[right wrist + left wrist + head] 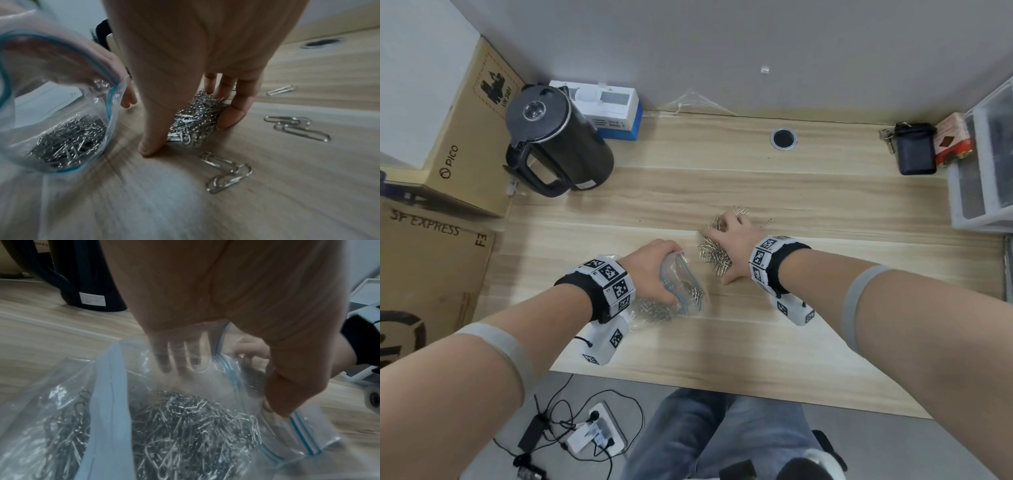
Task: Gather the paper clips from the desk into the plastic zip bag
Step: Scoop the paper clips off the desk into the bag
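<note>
Meanwhile the left hand (654,270) grips the clear blue-zipped plastic bag (683,287) mouth wide so the right hand (729,240), fingers curled around a heap of silver wire paper clips (197,120) on the pale wooden tabletop (825,192), can drop them in.

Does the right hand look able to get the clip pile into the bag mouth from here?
Probably yes: the left hand holds the zip bag open beside the right hand, which cups the paper clips; bare desk lies between.

Head view looks steeply down on desk (756,178); wrist views sit low, close; all share bag (681,287).
</note>
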A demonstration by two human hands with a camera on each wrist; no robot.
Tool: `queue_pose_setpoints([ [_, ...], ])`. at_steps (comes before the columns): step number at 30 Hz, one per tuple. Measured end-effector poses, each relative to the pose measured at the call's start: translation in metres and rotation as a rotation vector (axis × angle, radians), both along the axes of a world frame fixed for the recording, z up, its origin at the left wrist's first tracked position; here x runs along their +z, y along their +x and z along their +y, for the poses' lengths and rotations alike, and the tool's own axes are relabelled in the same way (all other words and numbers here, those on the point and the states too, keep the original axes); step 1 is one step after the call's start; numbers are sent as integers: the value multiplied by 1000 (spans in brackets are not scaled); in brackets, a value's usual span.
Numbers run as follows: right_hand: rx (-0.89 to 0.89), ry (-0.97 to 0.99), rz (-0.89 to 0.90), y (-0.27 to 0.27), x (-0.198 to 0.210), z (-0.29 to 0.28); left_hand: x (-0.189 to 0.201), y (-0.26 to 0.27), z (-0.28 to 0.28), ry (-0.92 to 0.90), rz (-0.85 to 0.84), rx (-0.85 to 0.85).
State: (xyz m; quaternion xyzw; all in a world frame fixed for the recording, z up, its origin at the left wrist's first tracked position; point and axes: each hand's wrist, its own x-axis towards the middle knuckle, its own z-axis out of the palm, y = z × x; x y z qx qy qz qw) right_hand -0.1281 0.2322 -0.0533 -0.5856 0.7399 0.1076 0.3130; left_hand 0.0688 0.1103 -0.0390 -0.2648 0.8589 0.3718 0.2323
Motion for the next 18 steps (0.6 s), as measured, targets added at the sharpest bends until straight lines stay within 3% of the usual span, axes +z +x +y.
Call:
queue_pose_setpoints([
  [18,103,-55,-65,6,-8,-4,-1,7,-2,56,-8,46],
])
